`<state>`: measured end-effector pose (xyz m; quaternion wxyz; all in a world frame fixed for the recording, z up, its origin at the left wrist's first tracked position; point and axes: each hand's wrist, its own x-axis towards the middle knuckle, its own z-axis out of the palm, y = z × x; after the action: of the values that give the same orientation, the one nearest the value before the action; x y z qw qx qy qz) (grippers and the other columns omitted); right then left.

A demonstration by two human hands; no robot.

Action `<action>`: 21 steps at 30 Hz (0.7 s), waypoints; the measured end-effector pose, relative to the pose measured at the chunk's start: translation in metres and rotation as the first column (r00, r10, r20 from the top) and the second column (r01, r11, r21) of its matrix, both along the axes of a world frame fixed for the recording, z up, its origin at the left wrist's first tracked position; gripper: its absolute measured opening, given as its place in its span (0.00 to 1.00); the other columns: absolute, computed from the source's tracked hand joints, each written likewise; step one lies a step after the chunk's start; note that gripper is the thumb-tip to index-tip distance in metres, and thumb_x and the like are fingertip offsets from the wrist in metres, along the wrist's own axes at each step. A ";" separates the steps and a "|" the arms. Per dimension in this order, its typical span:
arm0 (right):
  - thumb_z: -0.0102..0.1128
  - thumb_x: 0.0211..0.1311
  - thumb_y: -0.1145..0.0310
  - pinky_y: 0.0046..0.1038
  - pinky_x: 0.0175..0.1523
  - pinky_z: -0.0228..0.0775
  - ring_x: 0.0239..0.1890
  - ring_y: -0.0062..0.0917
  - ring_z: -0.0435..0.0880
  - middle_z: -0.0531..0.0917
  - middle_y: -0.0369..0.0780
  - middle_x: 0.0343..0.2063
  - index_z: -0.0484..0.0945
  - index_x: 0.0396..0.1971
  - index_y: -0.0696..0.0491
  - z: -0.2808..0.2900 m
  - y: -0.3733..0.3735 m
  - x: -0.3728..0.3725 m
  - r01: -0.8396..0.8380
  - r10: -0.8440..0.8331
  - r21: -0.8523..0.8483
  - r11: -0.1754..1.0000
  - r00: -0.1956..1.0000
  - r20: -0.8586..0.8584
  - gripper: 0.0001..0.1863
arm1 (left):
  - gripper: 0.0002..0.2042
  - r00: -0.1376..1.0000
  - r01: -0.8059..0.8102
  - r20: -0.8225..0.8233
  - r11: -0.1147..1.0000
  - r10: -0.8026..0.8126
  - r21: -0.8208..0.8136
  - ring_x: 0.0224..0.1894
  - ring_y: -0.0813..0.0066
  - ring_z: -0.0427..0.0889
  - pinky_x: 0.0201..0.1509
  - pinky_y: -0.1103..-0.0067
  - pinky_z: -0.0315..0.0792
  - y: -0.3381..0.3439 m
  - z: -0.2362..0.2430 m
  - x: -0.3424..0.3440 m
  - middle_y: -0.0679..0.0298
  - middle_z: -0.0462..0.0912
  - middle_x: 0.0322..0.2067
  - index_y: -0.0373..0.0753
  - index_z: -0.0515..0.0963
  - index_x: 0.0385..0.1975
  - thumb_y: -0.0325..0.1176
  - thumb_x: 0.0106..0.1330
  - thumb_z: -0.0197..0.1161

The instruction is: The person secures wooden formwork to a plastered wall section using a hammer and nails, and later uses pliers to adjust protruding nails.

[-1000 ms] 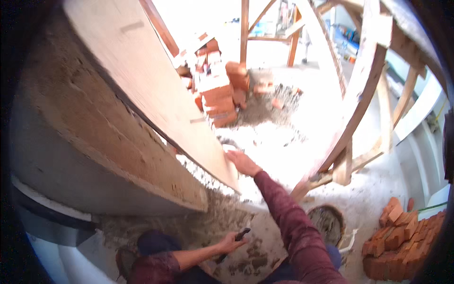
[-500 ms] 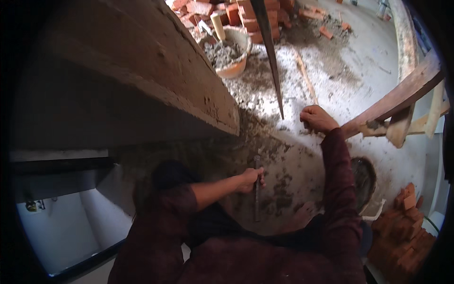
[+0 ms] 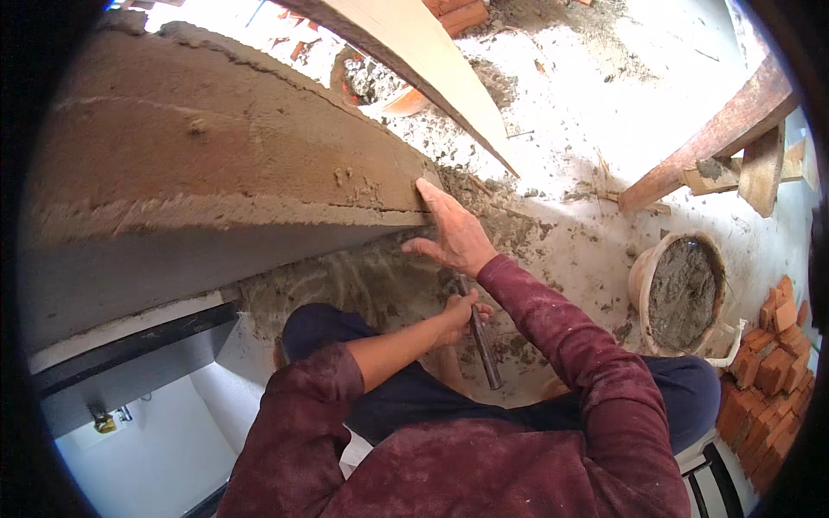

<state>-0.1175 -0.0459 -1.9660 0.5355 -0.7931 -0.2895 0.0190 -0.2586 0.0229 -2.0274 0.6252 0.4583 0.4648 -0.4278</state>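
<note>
My left hand point(image 3: 459, 319) is closed around a dark, straight metal bar point(image 3: 485, 350), held low above the floor between my legs. The bar slants, its lower end toward me; its upper end is partly hidden near my right wrist. My right hand point(image 3: 459, 235) is open, thumb spread, fingertips at the end edge of the rough cement-plastered wall point(image 3: 250, 160). Nothing shows in that hand.
A pale tapering board point(image 3: 432, 69) reaches down from the top. A bucket of mortar point(image 3: 682, 293) stands at right, near a stack of red bricks point(image 3: 768, 397). A wooden frame point(image 3: 717, 155) is at far right. Another mortar basin point(image 3: 406, 102) sits beyond the wall.
My right hand has moved left from beside the wooden frame to the wall's end and has opened. The bar in my left hand has tilted. The view has shifted and brightened.
</note>
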 end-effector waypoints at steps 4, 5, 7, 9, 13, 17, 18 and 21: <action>0.71 0.48 0.61 0.36 0.66 0.62 0.62 0.43 0.68 0.68 0.49 0.61 0.55 0.66 0.55 -0.010 0.003 0.009 -0.012 0.012 -0.001 1.000 0.998 -0.067 0.47 | 0.20 0.999 0.000 0.041 0.997 0.003 -0.075 0.28 0.75 0.77 0.34 0.72 0.76 0.001 -0.006 -0.007 0.58 0.81 0.37 0.32 0.68 0.47 0.46 0.75 0.43; 0.69 0.49 0.60 0.36 0.66 0.62 0.62 0.42 0.69 0.70 0.49 0.60 0.59 0.64 0.57 -0.008 0.003 0.012 0.010 -0.010 -0.013 1.000 1.000 0.016 0.43 | 0.20 0.999 -0.001 0.034 0.997 0.004 -0.076 0.28 0.75 0.77 0.34 0.72 0.76 0.000 -0.002 -0.004 0.58 0.81 0.37 0.32 0.68 0.47 0.46 0.75 0.43; 0.68 0.51 0.59 0.36 0.67 0.61 0.61 0.42 0.70 0.71 0.49 0.58 0.62 0.62 0.59 -0.011 0.005 0.013 0.031 -0.029 -0.025 0.999 0.995 0.093 0.39 | 0.21 0.999 0.042 0.003 0.997 -0.042 -0.061 0.28 0.74 0.78 0.34 0.73 0.76 -0.003 0.006 0.000 0.57 0.81 0.37 0.31 0.66 0.50 0.46 0.75 0.43; 0.68 0.50 0.60 0.36 0.67 0.61 0.61 0.41 0.70 0.71 0.49 0.59 0.64 0.60 0.59 -0.012 0.007 0.012 0.046 -0.042 -0.043 0.998 0.995 0.091 0.38 | 0.21 1.000 0.025 -0.010 0.999 -0.026 -0.044 0.28 0.74 0.78 0.34 0.73 0.76 -0.007 0.014 0.003 0.57 0.81 0.37 0.31 0.66 0.50 0.47 0.75 0.43; 0.68 0.50 0.61 0.36 0.67 0.62 0.61 0.41 0.71 0.71 0.49 0.59 0.64 0.61 0.59 -0.012 0.007 0.010 0.047 -0.045 -0.035 0.998 0.996 0.071 0.39 | 0.21 0.999 0.010 -0.034 0.999 -0.011 -0.051 0.28 0.73 0.78 0.34 0.72 0.76 -0.006 0.012 0.002 0.56 0.81 0.37 0.32 0.66 0.49 0.47 0.74 0.44; 0.67 0.48 0.66 0.36 0.62 0.66 0.60 0.41 0.71 0.70 0.48 0.60 0.63 0.63 0.55 -0.010 0.008 0.005 0.091 -0.088 -0.026 0.996 0.993 0.077 0.40 | 0.18 0.996 0.059 -0.062 0.998 -0.060 -0.014 0.28 0.72 0.78 0.33 0.72 0.76 -0.011 0.029 0.014 0.57 0.80 0.34 0.33 0.68 0.44 0.45 0.74 0.45; 0.68 0.48 0.64 0.36 0.62 0.66 0.60 0.41 0.72 0.71 0.49 0.60 0.63 0.63 0.55 -0.009 0.010 0.005 0.097 -0.096 -0.031 0.995 0.994 0.056 0.40 | 0.13 0.998 0.044 -0.033 0.999 -0.044 0.000 0.27 0.70 0.79 0.32 0.72 0.77 -0.011 0.027 0.013 0.56 0.80 0.30 0.33 0.70 0.38 0.39 0.71 0.47; 0.66 0.52 0.59 0.35 0.61 0.67 0.59 0.41 0.73 0.71 0.50 0.59 0.64 0.62 0.55 -0.006 0.006 0.010 0.059 -0.058 -0.022 0.998 0.997 0.051 0.38 | 0.11 0.997 0.069 -0.043 0.998 -0.070 -0.013 0.27 0.70 0.79 0.29 0.72 0.78 -0.010 0.018 0.012 0.59 0.78 0.27 0.34 0.70 0.35 0.36 0.70 0.49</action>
<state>-0.1073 -0.0401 -1.9719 0.5190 -0.8077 -0.2793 -0.0132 -0.2469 0.0131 -2.0093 0.6023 0.4613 0.4597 -0.4617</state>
